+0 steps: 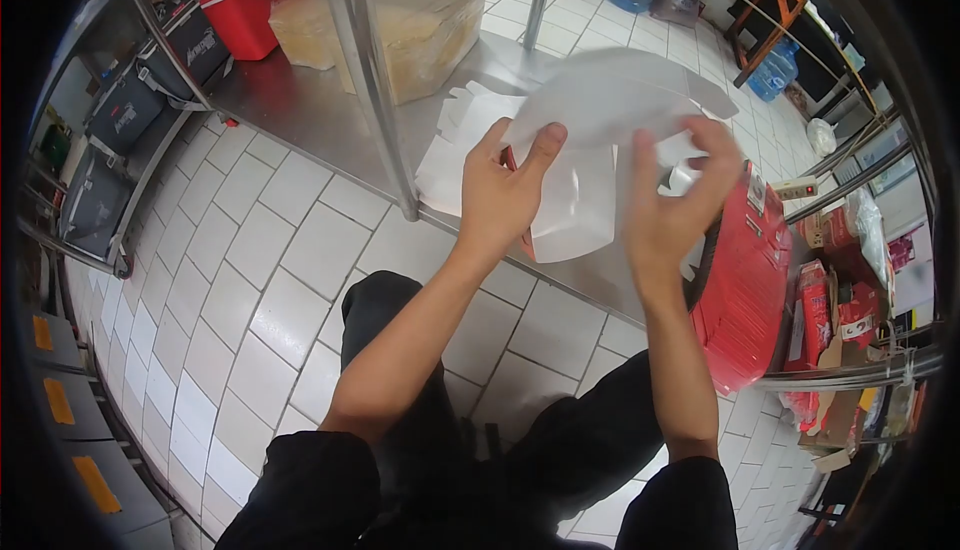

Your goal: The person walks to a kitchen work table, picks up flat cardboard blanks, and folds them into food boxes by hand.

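A translucent white paper sheet (610,95), blurred, arches above the metal shelf. My left hand (505,185) pinches its near-left corner between thumb and fingers. Close under that hand is a white paper piece with a red edge, a folded carton (578,215) by its look; whether the hand touches it is unclear. My right hand (680,195) is smeared by motion. Its thumb and fingers are apart at the sheet's near-right edge, with no firm grip visible. Flat white cardboard pieces (455,155) with notched edges lie behind my left hand.
The metal shelf (300,110) carries a plastic-wrapped cardboard box (425,35) and a red cooler (240,15). A metal post (365,70) rises left of my hands. To the right stands a red wrapped bundle (740,290). Grey crates (125,115) line the left.
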A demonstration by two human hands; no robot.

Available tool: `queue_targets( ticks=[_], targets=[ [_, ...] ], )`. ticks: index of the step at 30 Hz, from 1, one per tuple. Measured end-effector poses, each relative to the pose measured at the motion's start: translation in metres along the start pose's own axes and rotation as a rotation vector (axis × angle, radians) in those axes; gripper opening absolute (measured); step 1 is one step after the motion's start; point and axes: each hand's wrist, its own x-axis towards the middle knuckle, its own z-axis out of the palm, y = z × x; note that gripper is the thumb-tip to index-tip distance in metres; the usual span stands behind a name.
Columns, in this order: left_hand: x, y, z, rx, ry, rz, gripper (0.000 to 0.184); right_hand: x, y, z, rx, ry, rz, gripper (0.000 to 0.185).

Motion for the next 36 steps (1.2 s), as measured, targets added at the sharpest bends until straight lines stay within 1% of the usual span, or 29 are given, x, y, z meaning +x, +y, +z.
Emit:
queue_targets(
  ticks=[1,2,3,4,6,7,8,10,12,13,15,16,17,18,19,20,21,22,23,24,26,27,29,30,32,33,34,35,36],
  targets=[
    [0.002,-0.004,0.0,0.044,0.02,0.101,0.04,0.006,0.002,-0.002,0.003,0.001,-0.002,0.031],
    [0.003,-0.006,0.0,0.089,0.039,0.202,0.04,0.012,0.004,-0.004,0.121,-0.044,0.211,0.032],
    [0.003,-0.007,-0.001,0.09,0.04,0.203,0.04,0.016,0.007,-0.007,0.238,-0.091,0.425,0.034],
    [0.002,-0.006,-0.002,0.081,0.004,0.159,0.038,0.016,0.016,-0.01,0.235,-0.092,0.428,0.034],
    [0.001,-0.006,-0.003,0.07,-0.043,0.111,0.037,0.011,0.037,-0.014,0.884,-0.301,1.119,0.031],
    [0.001,-0.005,-0.003,0.049,-0.056,0.135,0.035,0.01,0.042,-0.014,0.934,-0.338,1.172,0.029],
    [0.002,-0.004,-0.004,0.028,-0.066,0.16,0.033,0.011,0.043,-0.015,0.933,-0.335,1.171,0.029],
    [0.004,-0.004,-0.004,0.014,-0.067,0.184,0.03,0.014,0.041,-0.015,1.158,-0.336,1.281,0.029],
    [0.011,-0.01,-0.002,0.003,-0.071,0.208,0.028,0.017,0.043,-0.018,1.228,-0.342,1.277,0.03],
    [0.018,-0.018,0.002,0.081,0.167,0.355,0.028,0.018,0.043,-0.021,1.297,-0.345,1.274,0.031],
    [0.022,-0.029,0.001,0.163,0.399,0.498,0.028,0.019,0.037,-0.022,1.311,-0.373,1.246,0.028],
    [0.022,-0.029,-0.005,0.385,0.529,0.624,0.029,0.019,0.033,-0.021,1.327,-0.41,1.212,0.025],
    [0.022,-0.027,-0.008,0.497,0.586,0.69,0.03,0.014,0.03,-0.018,1.327,-0.406,1.212,0.025],
    [0.021,-0.026,-0.011,0.609,0.654,0.752,0.031,0.005,0.029,-0.013,1.041,-0.461,1.031,0.02],
    [0.019,-0.022,-0.012,0.501,0.408,0.705,0.028,0.001,0.028,-0.011,0.756,-0.501,0.847,0.015],
    [0.016,-0.019,-0.012,0.393,0.165,0.646,0.026,0.0,0.028,-0.01,0.756,-0.496,0.851,0.015],
    [0.014,-0.014,-0.011,0.396,0.161,0.644,0.026,0.0,0.028,-0.009,0.71,-0.576,0.532,0.012],
    [0.011,-0.008,-0.01,0.008,0.034,0.355,0.022,0.0,0.026,-0.008,0.652,-0.647,0.213,0.009],
    [0.009,-0.004,-0.009,-0.375,-0.089,0.057,0.019,0.002,0.014,-0.01,0.61,-0.636,0.165,0.01],
    [0.009,-0.002,-0.011,-0.374,-0.09,0.055,0.019,0.002,0.012,-0.01,0.609,-0.636,0.167,0.01],
    [0.011,0.002,-0.016,-0.351,-0.184,-0.111,0.018,0.001,0.01,-0.011,0.553,-0.629,0.185,0.007],
    [0.011,0.001,-0.014,-0.352,-0.188,-0.113,0.018,-0.001,0.01,-0.01,0.549,-0.628,0.187,0.007],
    [0.01,0.001,-0.01,-0.327,-0.205,-0.073,0.019,-0.008,0.008,-0.004,0.891,-0.417,0.747,0.007],
    [0.01,-0.002,-0.009,-0.327,-0.202,-0.071,0.019,-0.009,0.005,-0.003,0.893,-0.419,0.747,0.007],
    [0.009,-0.01,-0.004,-0.195,-0.133,0.116,0.018,-0.013,0.001,-0.002,0.991,-0.393,0.898,0.006],
    [0.007,-0.01,-0.002,-0.164,-0.105,0.171,0.014,-0.017,0.001,-0.001,0.991,-0.396,0.898,0.006],
    [0.006,-0.013,0.0,-0.166,-0.103,0.171,0.014,-0.022,0.003,0.002,0.996,-0.416,0.843,0.006],
    [0.005,-0.016,0.001,-0.2,-0.128,0.209,0.012,-0.025,0.002,0.004,1.002,-0.435,0.787,0.006],
    [0.004,-0.019,0.002,-0.233,-0.154,0.246,0.011,-0.025,0.0,0.004,1.002,-0.436,0.788,0.006]
  ],
)
